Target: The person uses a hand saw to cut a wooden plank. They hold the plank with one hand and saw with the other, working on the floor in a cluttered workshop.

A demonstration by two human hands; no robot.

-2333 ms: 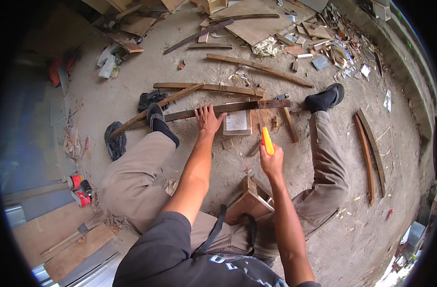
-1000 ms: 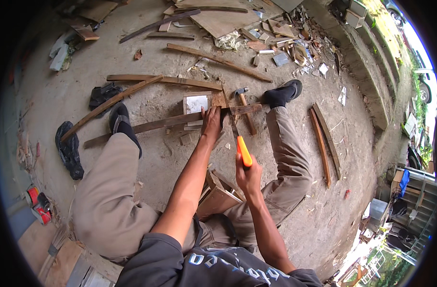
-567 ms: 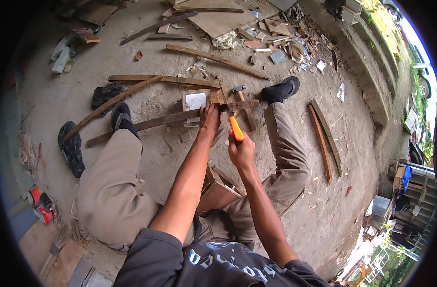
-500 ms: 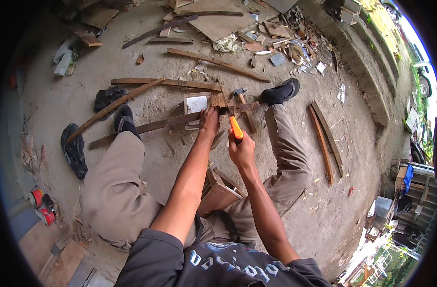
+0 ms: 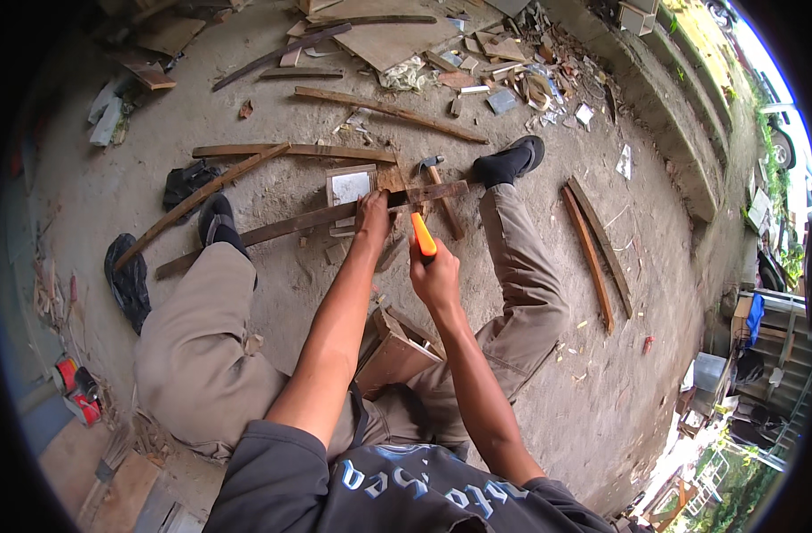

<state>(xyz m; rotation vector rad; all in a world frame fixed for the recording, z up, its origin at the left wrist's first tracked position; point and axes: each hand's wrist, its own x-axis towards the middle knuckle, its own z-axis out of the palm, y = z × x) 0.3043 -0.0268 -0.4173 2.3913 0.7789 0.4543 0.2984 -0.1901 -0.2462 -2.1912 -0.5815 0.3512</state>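
Two bare hands at work over dirt floor (image 5: pixel 681 293); left hand (image 5: pixel 372 216) pressed flat, fingers spread, on long dark weathered wooden slat (image 5: pixel 317 218) lying across ground between feet; right hand (image 5: pixel 434 277) closed round orange-handled tool (image 5: pixel 423 236), tip aimed toward slat at 11 o'clock; claw hammer (image 5: pixel 441 191) lies just beyond at 12 o'clock; small white-faced square board (image 5: pixel 350 186) touching slat at 10 o'clock of left hand.

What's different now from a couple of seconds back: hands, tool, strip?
The right hand has carried the orange-handled tool forward, from beside the knee up to the long wooden strip. The left hand still presses on that strip. The hammer lies where it was; nothing was let go.
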